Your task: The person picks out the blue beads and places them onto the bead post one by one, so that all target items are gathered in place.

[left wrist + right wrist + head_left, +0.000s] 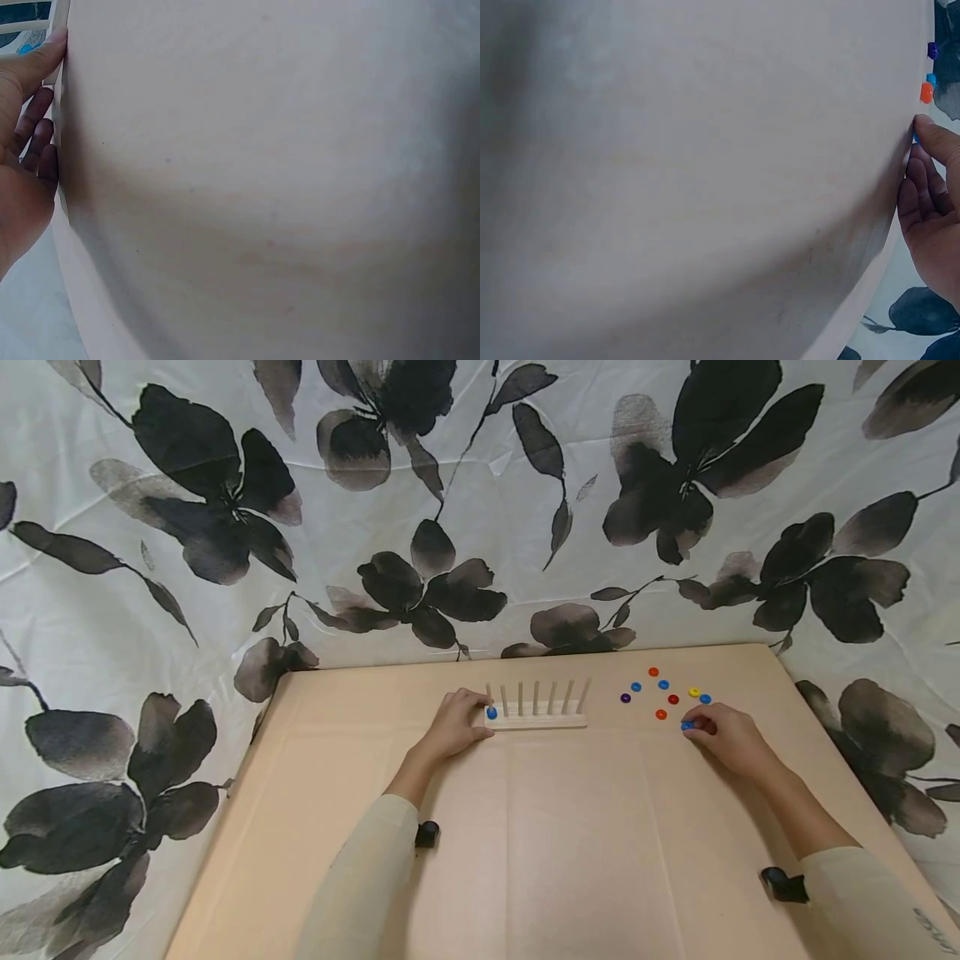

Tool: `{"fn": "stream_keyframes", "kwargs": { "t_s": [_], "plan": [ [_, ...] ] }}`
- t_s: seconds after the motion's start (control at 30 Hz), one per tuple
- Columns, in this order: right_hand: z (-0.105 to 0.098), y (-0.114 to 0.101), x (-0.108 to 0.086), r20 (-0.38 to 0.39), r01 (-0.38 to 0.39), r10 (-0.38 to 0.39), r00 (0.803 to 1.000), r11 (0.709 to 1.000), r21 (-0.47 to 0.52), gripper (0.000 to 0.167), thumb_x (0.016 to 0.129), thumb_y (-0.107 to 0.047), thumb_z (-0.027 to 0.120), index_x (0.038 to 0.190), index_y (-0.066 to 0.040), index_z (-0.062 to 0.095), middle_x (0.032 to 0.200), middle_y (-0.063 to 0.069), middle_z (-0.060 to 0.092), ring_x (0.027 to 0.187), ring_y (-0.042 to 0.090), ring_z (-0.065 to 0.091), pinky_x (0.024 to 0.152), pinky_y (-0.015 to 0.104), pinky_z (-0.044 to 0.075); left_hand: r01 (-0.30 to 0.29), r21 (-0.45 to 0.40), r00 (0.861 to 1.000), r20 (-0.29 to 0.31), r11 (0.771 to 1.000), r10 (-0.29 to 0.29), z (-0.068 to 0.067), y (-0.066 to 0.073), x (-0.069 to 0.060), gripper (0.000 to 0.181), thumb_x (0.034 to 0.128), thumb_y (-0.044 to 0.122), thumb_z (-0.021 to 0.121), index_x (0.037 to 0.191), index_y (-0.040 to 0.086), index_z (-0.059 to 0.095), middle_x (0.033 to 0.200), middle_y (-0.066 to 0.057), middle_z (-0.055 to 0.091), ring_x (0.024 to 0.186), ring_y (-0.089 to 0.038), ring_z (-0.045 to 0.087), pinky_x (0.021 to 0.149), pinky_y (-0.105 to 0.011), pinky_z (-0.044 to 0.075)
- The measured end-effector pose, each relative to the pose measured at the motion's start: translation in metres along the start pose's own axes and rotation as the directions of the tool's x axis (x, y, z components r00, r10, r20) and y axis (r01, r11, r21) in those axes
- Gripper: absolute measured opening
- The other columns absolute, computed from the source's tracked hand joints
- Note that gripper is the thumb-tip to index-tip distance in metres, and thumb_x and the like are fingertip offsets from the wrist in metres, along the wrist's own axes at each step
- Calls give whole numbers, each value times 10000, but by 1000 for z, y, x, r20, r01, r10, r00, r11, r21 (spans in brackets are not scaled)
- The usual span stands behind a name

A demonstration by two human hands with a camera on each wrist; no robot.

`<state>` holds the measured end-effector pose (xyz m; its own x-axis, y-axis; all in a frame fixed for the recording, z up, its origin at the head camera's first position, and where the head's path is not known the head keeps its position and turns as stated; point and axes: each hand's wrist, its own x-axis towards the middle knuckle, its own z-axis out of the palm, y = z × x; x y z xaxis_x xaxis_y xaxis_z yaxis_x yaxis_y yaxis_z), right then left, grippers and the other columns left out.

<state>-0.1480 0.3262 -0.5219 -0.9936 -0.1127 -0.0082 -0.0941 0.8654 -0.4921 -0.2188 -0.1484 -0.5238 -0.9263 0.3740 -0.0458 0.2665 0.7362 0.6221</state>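
Note:
In the head view, a wooden peg rack (536,722) with several upright pegs stands toward the back of the table. A blue ring (491,713) sits low on its leftmost peg. My left hand (454,725) grips the rack's left end, thumb at the front and fingers behind; the left wrist view shows that thumb (46,56) against the wood. To the right, my right hand (731,742) pinches another blue ring (687,725) between thumb and fingers, at or just above the table. Only a sliver of this ring shows in the right wrist view.
Loose rings lie between the rack and my right hand: a purple one (626,698), a yellow one (693,692), an orange one (661,714), a red one (673,699) and several more. The tan table (577,827) meets a floral cloth (555,568) behind it.

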Motion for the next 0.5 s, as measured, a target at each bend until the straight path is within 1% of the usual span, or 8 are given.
{"fn": "stream_keyframes", "kwargs": {
  "t_s": [0.13,0.33,0.47,0.5],
  "plan": [
    [0,1,0,-4,-2,2,1000,1000,9,190,927,-121,773,1069,-25,691,941,117,653,876,266,569,761,356,519,0,-7,1000,-4,1000,0,0,-1,0,561,860,262,857,1362,130,644,1368,-78,580,1306,-292,450,1143,-429,383],
    [-2,1,-2,-26,-2,2,1000,1000,9,202,925,-139,780,1073,-39,687,923,89,674,872,257,586,729,261,515,-1,-19,1000,-3,1000,1,0,-1,0,550,868,257,850,1362,131,643,1371,-79,576,1311,-294,443,1148,-436,379],
    [-5,-4,-2,-53,11,-10,999,1000,16,220,922,-146,786,1092,-46,688,937,93,678,892,266,588,738,224,513,1,-14,1000,-4,1000,-1,0,0,1,553,866,257,852,1362,132,643,1376,-77,577,1310,-290,446,1150,-432,377],
    [-7,-7,-2,-53,9,-8,999,1000,21,224,924,-149,785,1097,-46,687,947,100,677,900,272,587,749,237,523,0,-12,1000,-5,1000,0,0,0,1,553,864,254,853,1361,129,645,1375,-79,579,1309,-291,449,1147,-433,379]
  ]
}}
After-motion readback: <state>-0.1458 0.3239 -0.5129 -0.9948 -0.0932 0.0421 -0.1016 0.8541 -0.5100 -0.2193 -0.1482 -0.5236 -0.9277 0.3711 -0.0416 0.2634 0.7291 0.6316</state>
